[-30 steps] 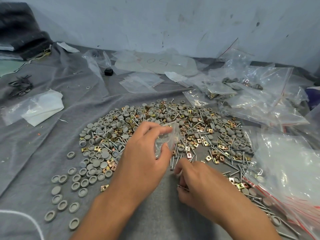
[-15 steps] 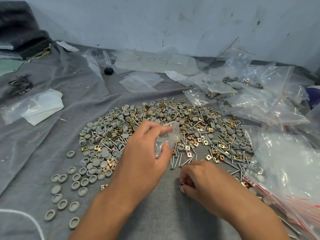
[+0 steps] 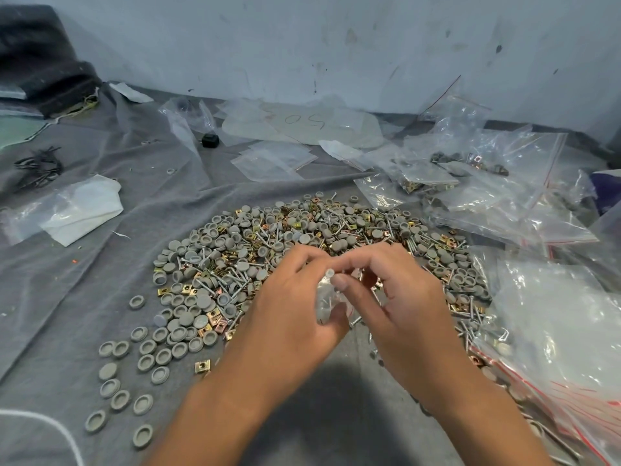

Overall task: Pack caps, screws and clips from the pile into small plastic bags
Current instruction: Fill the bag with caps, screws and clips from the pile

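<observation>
Head view. Left hand is pinching a small clear bag between thumb and curled fingers, holding it up just near of the pile. Right hand is meeting it at the bag's mouth, thumb and forefinger clamped on a screw, pale head showing at the fingertips. A few screws are apparently sitting inside the bag already; count unclear through the plastic.

Pile is lying mid-cloth: grey caps, brass clips and screws mixed together. Loose caps are trailing off near-left. Filled bags are lying far right, large red-striped bags near right, empty bags far centre.

Risks, as judged:
- Bag mouth is looking slack and narrow; the screw could be catching the rim and dropping back onto the cloth.
- Sharp tip could be piercing the thin film if pushed in at an angle.
- Left grip is sitting low on the bag; tilting it could be spilling what is inside.
- With parts mixed and the bag half hidden by both hands, miscounting is likely.
</observation>
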Motion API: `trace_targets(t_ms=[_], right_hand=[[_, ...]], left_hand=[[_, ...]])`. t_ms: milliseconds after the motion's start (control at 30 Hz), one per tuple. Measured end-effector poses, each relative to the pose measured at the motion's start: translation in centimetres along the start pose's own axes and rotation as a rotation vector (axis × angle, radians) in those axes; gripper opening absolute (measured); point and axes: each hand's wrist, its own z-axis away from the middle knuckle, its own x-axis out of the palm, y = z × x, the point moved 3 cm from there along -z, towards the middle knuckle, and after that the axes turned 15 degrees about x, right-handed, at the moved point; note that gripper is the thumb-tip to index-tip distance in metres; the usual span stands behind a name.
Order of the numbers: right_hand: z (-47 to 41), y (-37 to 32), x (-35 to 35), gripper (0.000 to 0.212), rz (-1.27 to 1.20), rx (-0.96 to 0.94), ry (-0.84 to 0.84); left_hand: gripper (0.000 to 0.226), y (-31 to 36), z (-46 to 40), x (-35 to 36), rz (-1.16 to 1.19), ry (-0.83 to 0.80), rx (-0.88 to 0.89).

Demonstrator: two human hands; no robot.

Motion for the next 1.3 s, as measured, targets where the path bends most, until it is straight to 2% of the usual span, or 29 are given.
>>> trace_targets(t_ms=[67, 167, 267, 300, 367, 433, 533, 633, 767, 900, 1100, 1300], right_hand=[[0.0, 0.4, 0.1, 0.015, 0.059, -0.024, 0.009], [0.1, 0.5, -0.2, 0.015, 0.021, -0.046, 0.058], [-0.6, 1.7, -0.9, 0.010, -0.045, 0.083, 0.119], [-0.7, 2.5, -0.8, 0.012, -0.003, 0.166, 0.077], [-0.6, 4.1, 0.4, 0.010, 0.191, 0.356, -0.126], [0.2, 4.9, 1.8, 0.016, 0.397, 0.448, -0.260], [0.8, 4.4, 3.1, 0.038, 0.618, 0.443, -0.242], [0.9, 3.7, 3.3, 0.042, 0.719, 0.437, -0.234], [1.5, 3.1, 3.3, 0.023, 0.710, 0.430, -0.260], [1.6, 3.3, 3.4, 0.023, 0.680, 0.475, -0.232], [1.1, 3.6, 3.7, 0.039, 0.661, 0.481, -0.178], [0.9, 3.2, 3.7, 0.027, 0.719, 0.485, -0.188]], left_hand=[[0.040, 0.0, 0.0, -0.1, -0.003, 0.006, -0.004], [0.042, 0.0, 0.1, -0.3, -0.003, 0.015, -0.015], [0.045, 0.0, 0.1, -0.8, -0.008, 0.069, -0.026], [0.045, -0.1, 0.0, -1.1, -0.015, 0.113, -0.035], [0.045, -0.2, 0.0, -1.9, -0.042, 0.239, -0.063], [0.044, -0.1, 0.0, -2.7, -0.073, 0.378, -0.076], [0.043, -0.1, 0.1, -3.3, -0.130, 0.489, -0.036], [0.047, -0.3, 0.1, -2.8, -0.136, 0.388, -0.051], [0.048, -0.4, 0.0, -2.2, -0.125, 0.275, -0.074], [0.047, -0.4, -0.1, -2.2, -0.114, 0.272, -0.083], [0.048, -0.3, -0.1, -2.2, -0.113, 0.261, -0.085], [0.048, -0.3, -0.1, -2.1, -0.108, 0.254, -0.085]])
